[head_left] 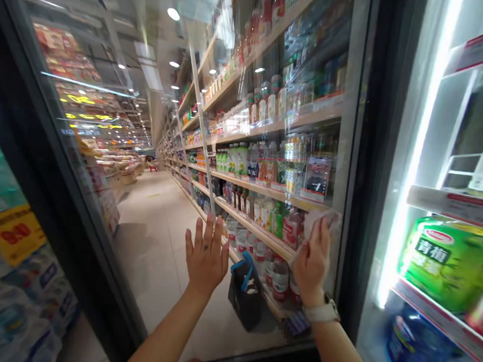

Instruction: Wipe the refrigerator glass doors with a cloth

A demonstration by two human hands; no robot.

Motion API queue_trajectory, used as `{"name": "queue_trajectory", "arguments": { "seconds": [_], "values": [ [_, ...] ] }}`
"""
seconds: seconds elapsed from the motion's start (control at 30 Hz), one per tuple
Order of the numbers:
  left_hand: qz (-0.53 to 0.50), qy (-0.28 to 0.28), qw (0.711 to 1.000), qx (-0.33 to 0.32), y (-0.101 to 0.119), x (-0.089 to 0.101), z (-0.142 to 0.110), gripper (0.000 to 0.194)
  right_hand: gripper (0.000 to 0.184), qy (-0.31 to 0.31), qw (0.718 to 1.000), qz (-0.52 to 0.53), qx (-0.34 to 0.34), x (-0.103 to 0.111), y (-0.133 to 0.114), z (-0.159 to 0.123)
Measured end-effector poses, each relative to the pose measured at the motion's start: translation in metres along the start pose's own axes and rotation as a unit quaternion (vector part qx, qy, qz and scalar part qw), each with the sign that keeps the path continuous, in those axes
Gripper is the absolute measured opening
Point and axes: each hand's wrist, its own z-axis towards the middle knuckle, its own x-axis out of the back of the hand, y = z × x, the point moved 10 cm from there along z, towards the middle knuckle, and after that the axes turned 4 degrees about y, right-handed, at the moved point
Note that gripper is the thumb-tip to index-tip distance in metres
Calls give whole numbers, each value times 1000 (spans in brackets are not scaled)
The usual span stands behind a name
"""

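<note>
My left hand (207, 253) lies flat against the glass door (163, 286), its fingers stretched out and holding nothing. Higher up and toward the right side of the pane, my right hand (314, 258) presses a thin white cloth (323, 220) to the glass. Part of the cloth is hidden under the fingers, and whether it is fabric or paper I cannot tell. A light-coloured watch (324, 312) sits on my right wrist. The door's dark frame (357, 156) runs just right of my right hand.
Shelves of bottled drinks (260, 155) show in the glass. A dark container with a blue strap (247, 291) appears on the floor. A lit cooler at right holds a green package (446, 261) and a blue container (415, 347). Wrapped packs and a yellow price sign (14, 232) are at left.
</note>
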Motion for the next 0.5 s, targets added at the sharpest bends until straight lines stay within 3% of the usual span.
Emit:
{"name": "queue_trajectory", "arguments": {
  "seconds": [0.1, 0.2, 0.33, 0.5],
  "values": [
    [-4, 3, 1000, 2, -1, 0, 0, 67, 55, 49, 998, 1, -40, 14, 21, 11],
    [-2, 1, 1000, 4, 0, -1, 0, 67, 54, 63, 997, 13, -41, 11, 11, 7],
    [3, 2, 1000, 0, 3, 1, 1, 66, 58, 1, 1000, 27, 0, -19, -38, -20],
    [7, -5, 1000, -1, 4, 0, 0, 66, 63, -96, 988, 43, 115, -53, -109, -68]
  ]
}}
